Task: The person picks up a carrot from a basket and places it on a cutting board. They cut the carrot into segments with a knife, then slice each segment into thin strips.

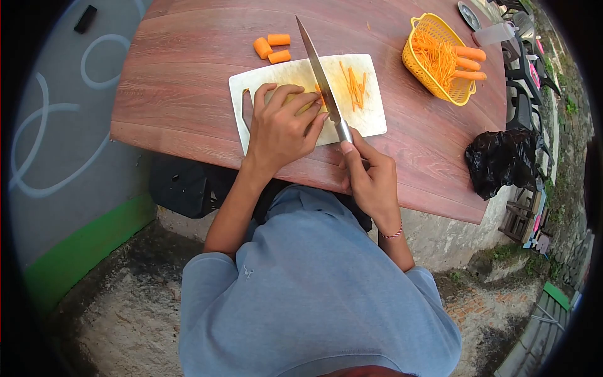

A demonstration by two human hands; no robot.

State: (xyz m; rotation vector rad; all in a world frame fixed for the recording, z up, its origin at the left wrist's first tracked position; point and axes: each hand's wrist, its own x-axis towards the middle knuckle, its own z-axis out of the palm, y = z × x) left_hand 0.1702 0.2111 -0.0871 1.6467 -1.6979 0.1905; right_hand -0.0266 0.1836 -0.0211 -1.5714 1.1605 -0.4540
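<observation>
My right hand [370,173] is wrapped round the metal handle of a kitchen knife [319,70], whose long blade points up and away to the left over the white cutting board [370,125]. Left of the blade, my left hand [284,125] rests on the board with bent fingers pressed down. Only a sliver of orange carrot [318,94] shows beside its fingertips; the rest is hidden under the hand. Thin carrot strips [356,88] lie on the board to the right of the blade. Short carrot pieces [278,39] sit on the table past the board.
A yellow plastic basket [422,74] with shredded carrot and several long carrots stands on the wooden table [188,75] at right. Behind it are a clear squeeze bottle [495,34] and a metal plate [468,16]. A black plastic bag [502,163] hangs over the table's right edge.
</observation>
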